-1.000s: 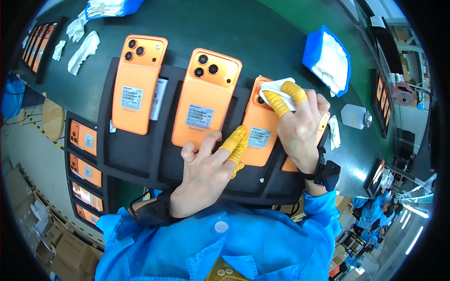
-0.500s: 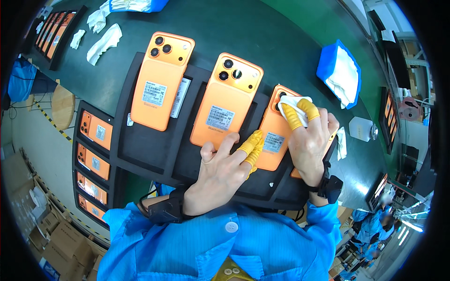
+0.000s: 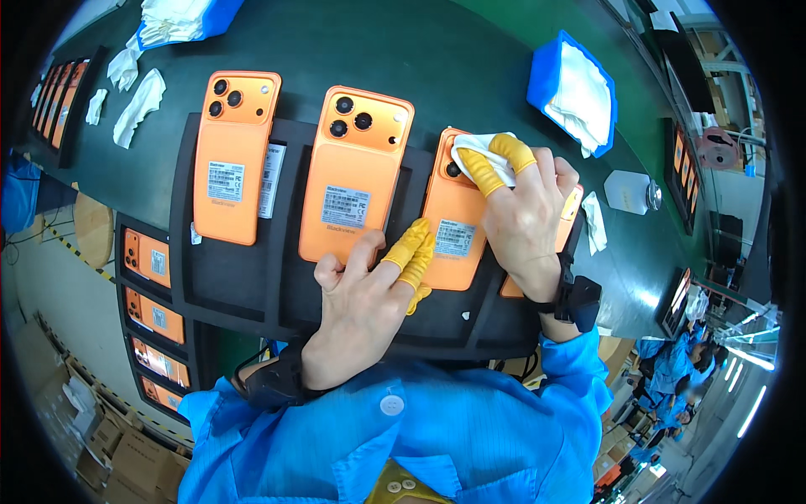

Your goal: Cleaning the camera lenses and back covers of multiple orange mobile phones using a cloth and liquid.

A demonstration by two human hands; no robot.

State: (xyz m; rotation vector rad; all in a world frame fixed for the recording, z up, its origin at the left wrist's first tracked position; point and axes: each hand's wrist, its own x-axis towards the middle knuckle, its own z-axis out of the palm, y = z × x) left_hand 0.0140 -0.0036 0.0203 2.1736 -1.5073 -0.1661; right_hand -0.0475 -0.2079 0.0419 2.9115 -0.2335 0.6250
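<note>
My right hand (image 3: 525, 214), with yellow finger cots on two fingers, pinches a white cloth (image 3: 485, 151) against the camera end of the right-hand orange phone (image 3: 447, 206). The cloth and fingers partly cover its lenses. My left hand (image 3: 361, 294) also wears yellow cots; its fingers are apart, and the covered ones touch that phone's left edge. Two more orange phones lie back up to the left: a middle phone (image 3: 353, 164) and a left phone (image 3: 235, 143), each with three lenses and a pale label. Under my right wrist, another orange phone (image 3: 564, 231) is mostly hidden.
The phones rest on a black compartment tray (image 3: 227, 277) on a green table (image 3: 470, 59). Blue bins of white cloths (image 3: 579, 92) stand at the far side; loose cloths (image 3: 138, 109) lie left. A clear jar (image 3: 631, 191) stands right. Another phone tray (image 3: 180, 336) sits lower left.
The whole view has shifted, so the table and phones appear further left. My right hand keeps the cloth at the phone's lenses, and my left fingers stay by its edge.
</note>
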